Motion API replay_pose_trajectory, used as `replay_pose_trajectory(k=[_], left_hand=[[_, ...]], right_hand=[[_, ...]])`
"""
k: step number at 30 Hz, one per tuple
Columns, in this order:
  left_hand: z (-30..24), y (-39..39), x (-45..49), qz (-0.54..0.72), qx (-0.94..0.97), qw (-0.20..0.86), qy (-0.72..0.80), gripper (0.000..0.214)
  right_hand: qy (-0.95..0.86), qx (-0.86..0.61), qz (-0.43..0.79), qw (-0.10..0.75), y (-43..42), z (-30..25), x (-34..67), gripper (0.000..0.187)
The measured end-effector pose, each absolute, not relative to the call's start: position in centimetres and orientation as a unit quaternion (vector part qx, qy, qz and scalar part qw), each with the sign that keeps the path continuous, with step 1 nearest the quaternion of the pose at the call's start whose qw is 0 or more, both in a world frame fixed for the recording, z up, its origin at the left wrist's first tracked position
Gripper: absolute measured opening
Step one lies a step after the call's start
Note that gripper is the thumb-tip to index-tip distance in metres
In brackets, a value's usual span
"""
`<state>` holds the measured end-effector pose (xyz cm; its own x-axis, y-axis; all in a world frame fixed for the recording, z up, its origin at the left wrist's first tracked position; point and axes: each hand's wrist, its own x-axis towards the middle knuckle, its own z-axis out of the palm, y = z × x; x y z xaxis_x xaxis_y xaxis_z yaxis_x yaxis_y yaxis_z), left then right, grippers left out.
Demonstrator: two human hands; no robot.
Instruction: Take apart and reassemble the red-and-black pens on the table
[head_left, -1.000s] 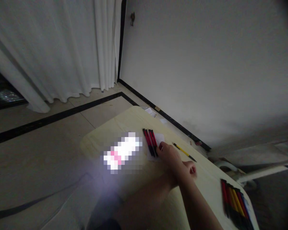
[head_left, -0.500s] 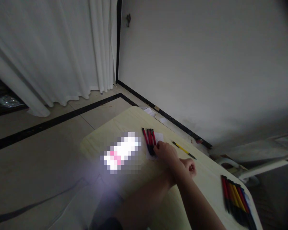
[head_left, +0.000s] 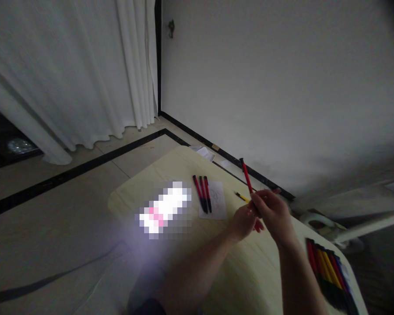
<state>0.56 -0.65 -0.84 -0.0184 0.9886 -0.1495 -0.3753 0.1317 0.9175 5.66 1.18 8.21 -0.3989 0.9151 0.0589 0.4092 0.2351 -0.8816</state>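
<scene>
My right hand (head_left: 272, 212) is closed on a red pen (head_left: 247, 175) with a black end, which points up and away. Just below it my left hand (head_left: 244, 222) is curled close against the right fingers. The pen's lower end is hidden between the hands, and what the left fingers hold cannot be made out. Three red-and-black pens (head_left: 202, 194) lie side by side, partly over a white sheet of paper (head_left: 218, 201) with faint line marks. Behind the hands, a yellow-and-black pen (head_left: 242, 197) lies partly covered.
A row of red, yellow and blue pens (head_left: 330, 273) lies at the right edge of the pale table (head_left: 170, 170). A bright, pixelated patch (head_left: 166, 210) covers something on the left. A wall (head_left: 265, 87) and a white curtain (head_left: 85, 74) stand beyond.
My right hand has lifted one red pen off the paper and moved right with it. The two arms no longer cross, and the hands now meet. Three red pens stay on the paper.
</scene>
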Motion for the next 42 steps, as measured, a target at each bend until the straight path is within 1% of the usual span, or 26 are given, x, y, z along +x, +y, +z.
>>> replay_pose_trajectory(k=[3, 6, 8, 11, 14, 18, 21, 24, 28, 35, 42], left_hand=[[-0.5, -0.5, 0.2, 0.595, 0.326, 0.619, 0.395, 0.029], [0.0, -0.6, 0.0, 0.622, 0.328, 0.606, 0.373, 0.027], [0.1, -0.7, 0.0, 0.615, 0.347, 0.589, 0.393, 0.034], [0.0, -0.9, 0.3, 0.578, 0.377, 0.55, 0.471, 0.047], [-0.1, -1.0, 0.4, 0.562, 0.403, 0.509, 0.513, 0.051], [0.4, -0.9, 0.4, 0.581, 0.389, 0.468, 0.541, 0.051], [0.8, -0.9, 0.5, 0.585, 0.376, 0.465, 0.548, 0.051], [1.0, -0.9, 0.9, 0.583, 0.378, 0.465, 0.548, 0.049], [1.0, -1.0, 1.2, 0.569, 0.389, 0.471, 0.551, 0.049], [1.1, -0.9, 0.7, 0.54, 0.414, 0.48, 0.554, 0.045], [1.8, -1.1, 0.9, 0.542, 0.415, 0.475, 0.555, 0.044]], right_hand=[[-0.677, -0.449, 0.458, 0.36, 1.2, 7.1, 9.0, 0.022], [-0.644, -0.47, 0.484, 0.361, 0.8, 5.0, 11.5, 0.021], [-0.625, -0.475, 0.506, 0.357, 0.4, 3.6, 12.5, 0.022], [-0.605, -0.473, 0.532, 0.356, -0.2, 2.5, 13.2, 0.024], [-0.595, -0.47, 0.545, 0.358, -0.7, 2.0, 13.5, 0.026], [-0.578, -0.477, 0.566, 0.344, -0.9, 1.6, 13.9, 0.038], [-0.573, -0.47, 0.584, 0.332, -1.0, 1.4, 14.2, 0.046], [-0.576, -0.455, 0.592, 0.333, -1.1, 1.6, 14.3, 0.049], [-0.569, -0.436, 0.61, 0.338, -1.0, 1.7, 14.4, 0.049], [-0.541, -0.45, 0.619, 0.348, -0.8, 1.3, 14.7, 0.048], [-0.54, -0.435, 0.629, 0.351, -0.7, 1.5, 14.8, 0.049]])
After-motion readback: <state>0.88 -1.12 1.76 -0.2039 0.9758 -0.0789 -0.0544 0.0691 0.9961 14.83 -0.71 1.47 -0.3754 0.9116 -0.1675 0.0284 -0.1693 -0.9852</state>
